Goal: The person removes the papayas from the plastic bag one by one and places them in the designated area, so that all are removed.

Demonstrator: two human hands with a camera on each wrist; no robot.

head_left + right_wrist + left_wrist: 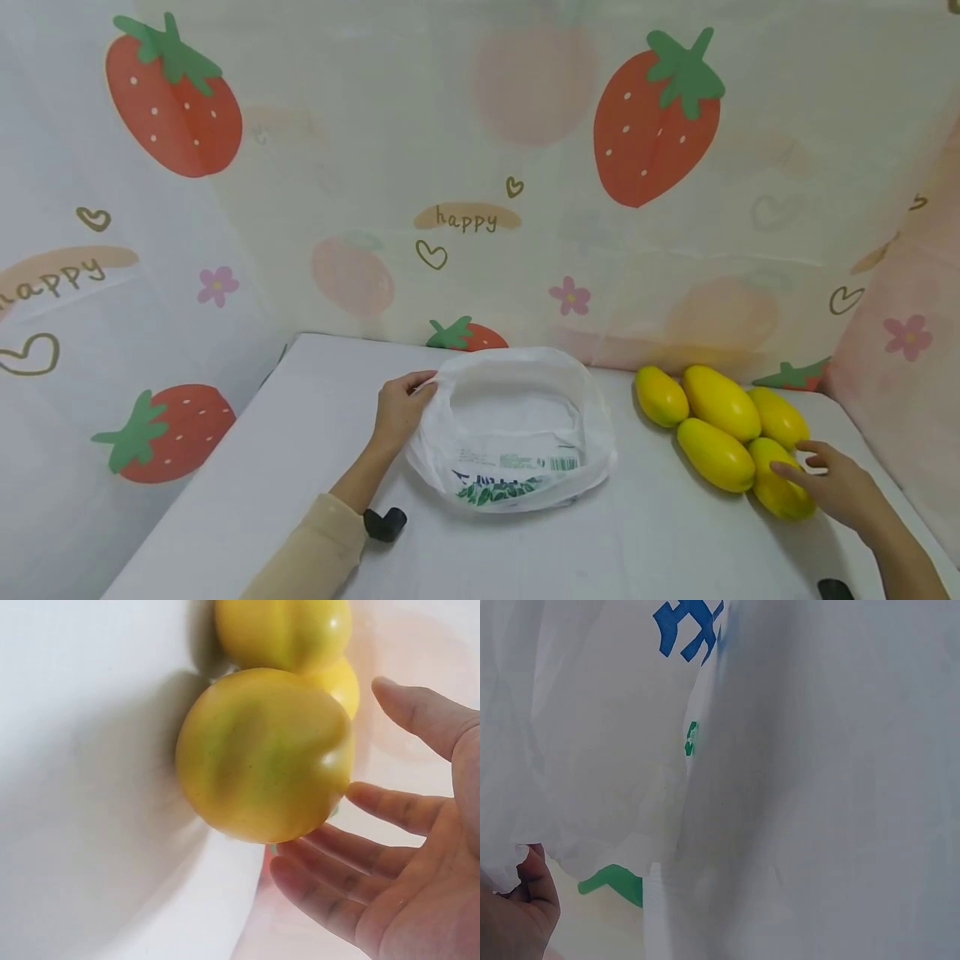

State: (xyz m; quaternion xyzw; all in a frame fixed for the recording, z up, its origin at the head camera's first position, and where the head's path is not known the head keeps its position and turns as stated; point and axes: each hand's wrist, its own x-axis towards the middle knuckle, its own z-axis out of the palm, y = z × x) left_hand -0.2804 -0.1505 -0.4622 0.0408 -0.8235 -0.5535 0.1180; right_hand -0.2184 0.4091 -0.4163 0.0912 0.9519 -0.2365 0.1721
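Note:
A white plastic bag [517,492] with green and blue print lies on the table, its mouth spread wide. My left hand [403,410] pinches the left side of its rim; the left wrist view shows thumb and finger on the bag's edge [592,750]. At the right, several yellow mangoes sit in a cluster. Over the nearest mango [780,482] is my right hand [843,487], thumb and fingers spread. In the right wrist view that mango [262,757] has the fingertips by its side; whether they touch it, I cannot tell.
The white table [645,542] runs back to a curtain [465,150] printed with strawberries. A black object [385,525] shows at my left wrist, and another [834,589] lies near the right forearm at the bottom edge.

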